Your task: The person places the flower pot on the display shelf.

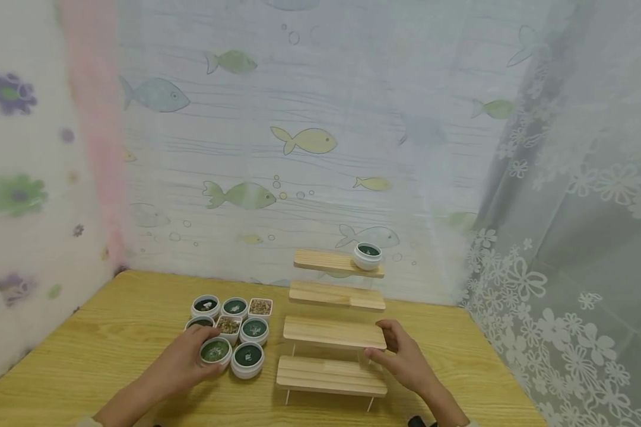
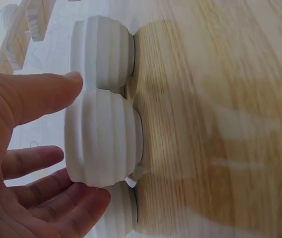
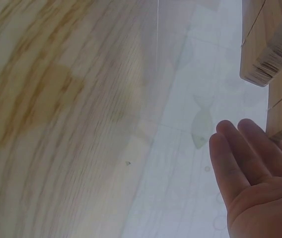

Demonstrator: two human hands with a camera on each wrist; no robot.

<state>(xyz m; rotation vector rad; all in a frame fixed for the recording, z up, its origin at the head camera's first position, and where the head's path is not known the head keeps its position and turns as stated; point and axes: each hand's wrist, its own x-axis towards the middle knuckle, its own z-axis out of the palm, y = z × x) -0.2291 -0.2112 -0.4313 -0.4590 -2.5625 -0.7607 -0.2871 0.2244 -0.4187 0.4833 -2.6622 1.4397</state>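
In the head view my left hand (image 1: 184,359) is around a small white pot with green contents (image 1: 215,351) at the near left of a cluster. The left wrist view shows this ribbed pot (image 2: 101,141) standing on the table, thumb by its rim and fingertips against its opposite side. My right hand (image 1: 403,359) is at the right end of the second-lowest board (image 1: 333,332) of a wooden tiered stand, thumb in front and fingers behind. Its fingers (image 3: 245,153) look fairly straight beside the board ends in the right wrist view.
Several pots with dark green tops (image 1: 248,359) and square white pots of brownish bits (image 1: 260,307) crowd left of the stand. Another white pot (image 1: 367,256) stands on the top board (image 1: 320,261), at its right end. Fish-patterned curtain (image 1: 310,142) hangs behind the wooden table (image 1: 139,308).
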